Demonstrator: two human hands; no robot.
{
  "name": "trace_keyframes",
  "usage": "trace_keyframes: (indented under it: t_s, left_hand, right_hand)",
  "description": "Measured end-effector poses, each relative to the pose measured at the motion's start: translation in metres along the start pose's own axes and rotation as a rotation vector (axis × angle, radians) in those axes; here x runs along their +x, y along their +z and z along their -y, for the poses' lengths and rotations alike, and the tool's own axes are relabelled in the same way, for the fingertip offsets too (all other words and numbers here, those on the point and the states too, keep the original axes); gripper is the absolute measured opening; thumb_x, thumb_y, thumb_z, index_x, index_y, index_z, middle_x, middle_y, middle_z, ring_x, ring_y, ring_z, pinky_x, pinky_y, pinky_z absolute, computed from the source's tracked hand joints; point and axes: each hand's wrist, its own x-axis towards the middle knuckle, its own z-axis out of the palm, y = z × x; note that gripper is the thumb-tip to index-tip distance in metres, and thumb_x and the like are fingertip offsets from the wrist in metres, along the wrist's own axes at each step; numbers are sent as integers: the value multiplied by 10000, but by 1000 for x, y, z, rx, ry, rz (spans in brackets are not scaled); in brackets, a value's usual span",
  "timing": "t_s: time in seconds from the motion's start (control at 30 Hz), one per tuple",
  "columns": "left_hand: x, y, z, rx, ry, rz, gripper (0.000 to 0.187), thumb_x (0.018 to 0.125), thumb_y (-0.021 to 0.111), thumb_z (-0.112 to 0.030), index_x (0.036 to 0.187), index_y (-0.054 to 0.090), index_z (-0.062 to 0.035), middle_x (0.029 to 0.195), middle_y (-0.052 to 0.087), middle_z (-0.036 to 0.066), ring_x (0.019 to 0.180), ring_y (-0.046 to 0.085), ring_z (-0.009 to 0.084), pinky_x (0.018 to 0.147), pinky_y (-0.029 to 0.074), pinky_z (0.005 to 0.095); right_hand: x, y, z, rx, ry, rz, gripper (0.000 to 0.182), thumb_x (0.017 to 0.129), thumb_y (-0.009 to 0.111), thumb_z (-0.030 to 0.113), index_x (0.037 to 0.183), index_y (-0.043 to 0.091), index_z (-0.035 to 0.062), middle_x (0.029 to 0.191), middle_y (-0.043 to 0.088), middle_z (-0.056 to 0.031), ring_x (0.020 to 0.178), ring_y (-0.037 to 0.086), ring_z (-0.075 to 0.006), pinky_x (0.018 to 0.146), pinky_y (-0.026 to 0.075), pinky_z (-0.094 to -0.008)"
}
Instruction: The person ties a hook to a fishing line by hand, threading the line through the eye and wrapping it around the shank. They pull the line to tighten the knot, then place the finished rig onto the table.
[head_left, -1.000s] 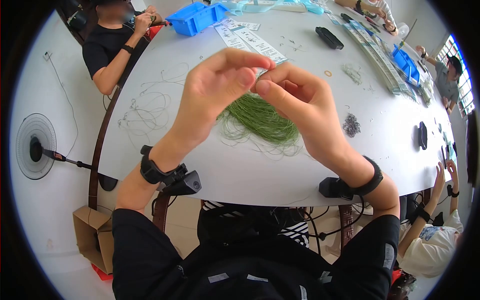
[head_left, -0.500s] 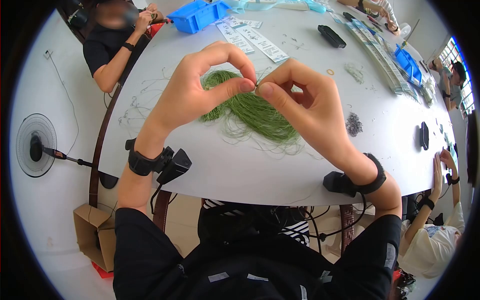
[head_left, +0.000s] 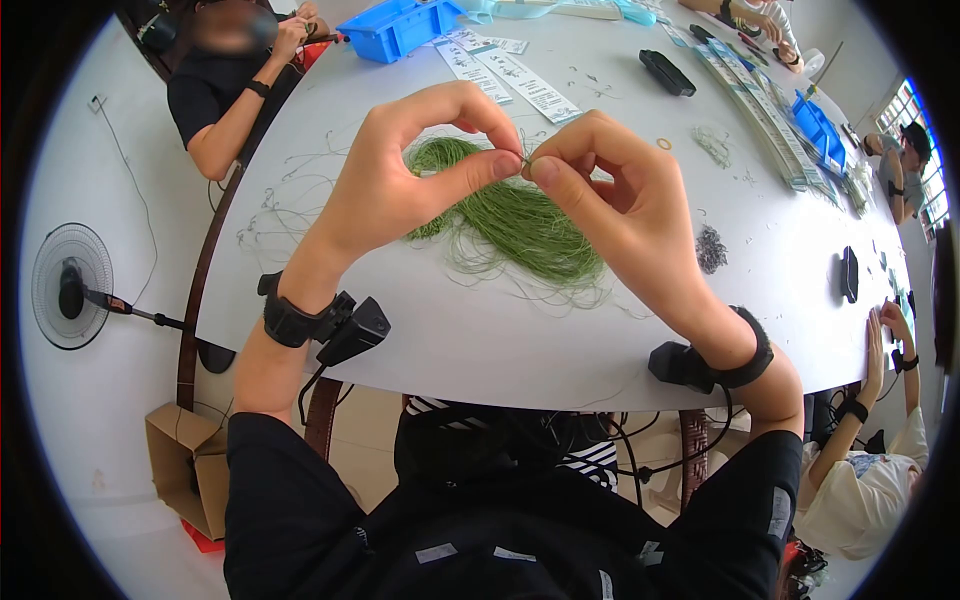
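Observation:
My left hand [head_left: 415,170] and my right hand [head_left: 610,190] meet fingertip to fingertip above the table, each thumb and forefinger pinched together. Something tiny and dark shows between the two pinches, too small to make out. Below and behind the hands lies a bundle of green line [head_left: 530,235], with loose strands around its edges. A small pile of dark metal bits [head_left: 711,250] sits to the right of my right hand. Thin looped strands [head_left: 275,225] are spread on the table to the left.
A blue bin [head_left: 400,32] and printed strips [head_left: 520,80] are at the back. Black cases [head_left: 667,73], long packs [head_left: 760,115] and another blue tray [head_left: 820,130] lie to the right. Other people sit around the white table [head_left: 480,345].
Both hands have shifted very slightly right and up, their pinches still together. The bundle has stayed in place.

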Motion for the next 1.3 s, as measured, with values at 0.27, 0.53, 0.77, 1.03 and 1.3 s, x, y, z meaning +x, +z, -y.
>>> trace_keyframes:
  t_s: [0.27,0.53,0.77,1.03,1.3]
  left_hand:
    - [1,3,-1,78,104,-49,95,742,648,26,778,583,-34,822,602,56,819,568,155,778,436,278]
    - [0,3,2,48,101,-91,91,750,652,13,783,580,-33,831,602,62,827,567,157,789,431,281]
    - [1,2,4,41,97,-173,66,744,653,1,774,604,-32,814,624,32,792,583,125,776,444,258]
    - [1,1,6,32,90,-228,52,754,652,-17,770,610,-43,806,625,27,794,581,120,786,438,253]
    - [1,0,9,-3,76,-263,49,759,648,-25,756,608,-52,794,623,22,785,577,113,791,432,252]
  right_hand:
    - [0,-2,-3,-128,-47,7,40,776,598,34,765,583,-2,708,519,-48,587,443,-103,509,378,-234]
    - [2,-1,-6,-108,-53,-11,52,769,601,31,747,573,-7,684,520,-48,564,418,-103,503,350,-242]
    - [4,-5,-4,-216,-35,17,53,755,598,29,739,565,-10,670,521,-49,544,402,-126,519,355,-264]
    - [7,-8,-5,-317,-30,16,50,746,596,20,731,563,-15,665,528,-61,559,428,-145,541,374,-267]
    - [12,-13,-8,-377,-22,28,59,749,599,27,731,567,-19,664,533,-63,565,450,-150,546,390,-271]
